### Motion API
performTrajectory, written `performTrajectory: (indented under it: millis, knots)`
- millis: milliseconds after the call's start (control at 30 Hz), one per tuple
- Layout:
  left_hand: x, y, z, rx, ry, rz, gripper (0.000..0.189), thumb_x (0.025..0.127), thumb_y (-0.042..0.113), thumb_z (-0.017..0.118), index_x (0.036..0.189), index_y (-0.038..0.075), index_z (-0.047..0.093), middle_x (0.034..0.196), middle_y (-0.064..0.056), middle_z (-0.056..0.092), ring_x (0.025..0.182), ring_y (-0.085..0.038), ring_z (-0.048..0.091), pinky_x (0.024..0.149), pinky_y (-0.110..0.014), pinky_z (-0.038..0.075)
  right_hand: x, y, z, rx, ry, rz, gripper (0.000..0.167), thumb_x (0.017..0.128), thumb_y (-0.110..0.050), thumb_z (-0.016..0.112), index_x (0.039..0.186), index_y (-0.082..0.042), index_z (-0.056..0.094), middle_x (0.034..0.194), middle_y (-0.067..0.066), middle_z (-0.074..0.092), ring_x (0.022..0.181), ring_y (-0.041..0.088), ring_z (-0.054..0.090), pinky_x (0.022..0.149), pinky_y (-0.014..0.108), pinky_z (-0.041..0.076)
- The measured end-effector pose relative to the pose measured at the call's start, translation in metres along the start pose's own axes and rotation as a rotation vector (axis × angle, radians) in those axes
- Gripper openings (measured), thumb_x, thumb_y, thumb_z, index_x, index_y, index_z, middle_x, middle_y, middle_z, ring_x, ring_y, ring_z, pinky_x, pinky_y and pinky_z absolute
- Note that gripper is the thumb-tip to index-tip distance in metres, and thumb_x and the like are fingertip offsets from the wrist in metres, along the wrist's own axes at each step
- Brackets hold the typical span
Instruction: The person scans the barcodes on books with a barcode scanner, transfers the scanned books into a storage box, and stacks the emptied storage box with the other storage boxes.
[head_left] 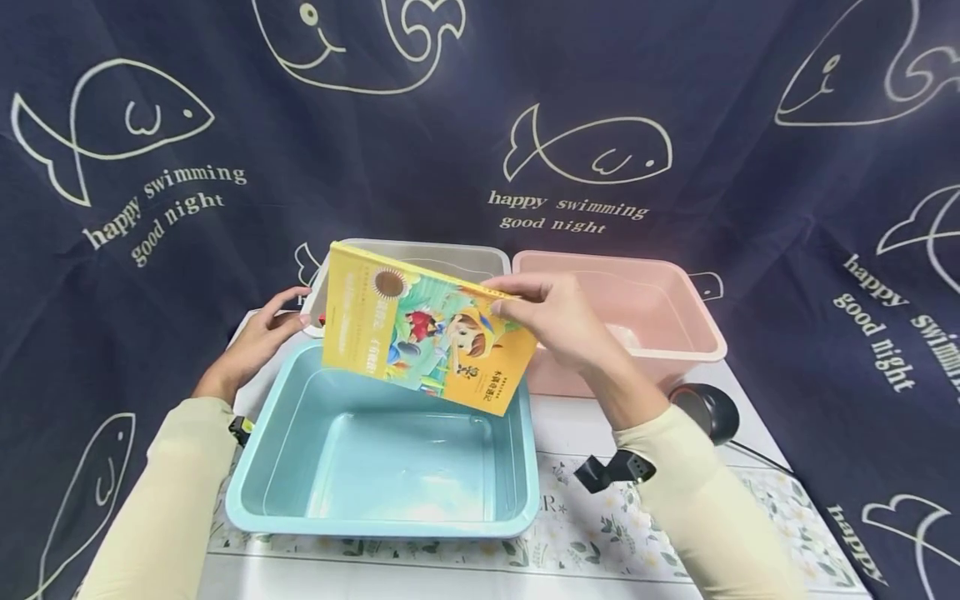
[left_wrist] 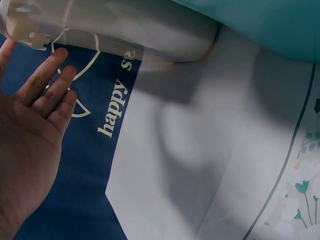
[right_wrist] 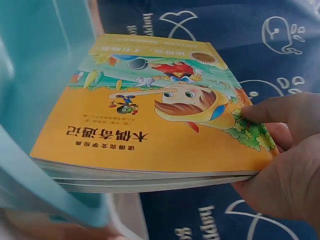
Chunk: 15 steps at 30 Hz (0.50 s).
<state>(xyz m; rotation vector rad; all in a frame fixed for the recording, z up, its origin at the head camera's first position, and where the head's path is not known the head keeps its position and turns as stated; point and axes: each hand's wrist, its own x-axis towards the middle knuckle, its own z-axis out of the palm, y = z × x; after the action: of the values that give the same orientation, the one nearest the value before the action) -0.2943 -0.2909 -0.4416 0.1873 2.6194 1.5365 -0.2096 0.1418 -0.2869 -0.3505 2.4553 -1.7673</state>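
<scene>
A yellow picture-covered children's book [head_left: 435,329] is tilted above the blue bin [head_left: 382,527], its cover facing me. My right hand [head_left: 558,321] pinches it by its upper right edge, thumb on the cover. In the right wrist view the thumb lies on the cover of the book [right_wrist: 150,110], and the page edges below show two layers, like a second book underneath. My left hand [head_left: 258,346] holds nothing; its fingers spread at the left end of the grey bin [head_left: 427,247]. The left wrist view shows that left hand [left_wrist: 35,120] with loose, extended fingers beside the bin.
A pink bin [head_left: 637,312] stands at the back right, beside the grey one. A black rounded device [head_left: 708,412] with a cable sits right of it. The white table [head_left: 600,533] has a floral strip, and a dark fish-print curtain [head_left: 420,158] hangs behind.
</scene>
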Motion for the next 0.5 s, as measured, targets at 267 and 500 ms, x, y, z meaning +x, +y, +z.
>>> performTrajectory:
  millis: [267,500]
  knots:
    - [0.003,-0.001,0.0,-0.002,-0.004,-0.025,0.069,0.105,0.045,0.056,0.164,0.03,0.023,0.158,-0.026,0.045,0.146,-0.044,0.042,0.119,-0.072,0.028,-0.014,-0.02,-0.029,-0.007,0.099,-0.08,0.033,0.092,0.001,0.069,0.123,-0.005,0.076,0.114,0.005,0.078,0.082,0.017,0.077,0.078,0.028,0.063]
    - [0.003,0.0,0.0,-0.008,-0.007,-0.034,0.07,0.105,0.047,0.057,0.164,0.032,0.024,0.16,-0.025,0.043,0.148,-0.045,0.041,0.118,-0.072,0.027,-0.038,-0.03,-0.052,-0.194,0.2,-0.021,0.027,0.096,-0.017,0.072,0.121,-0.027,0.078,0.098,-0.001,0.082,0.085,0.019,0.079,0.077,0.027,0.059]
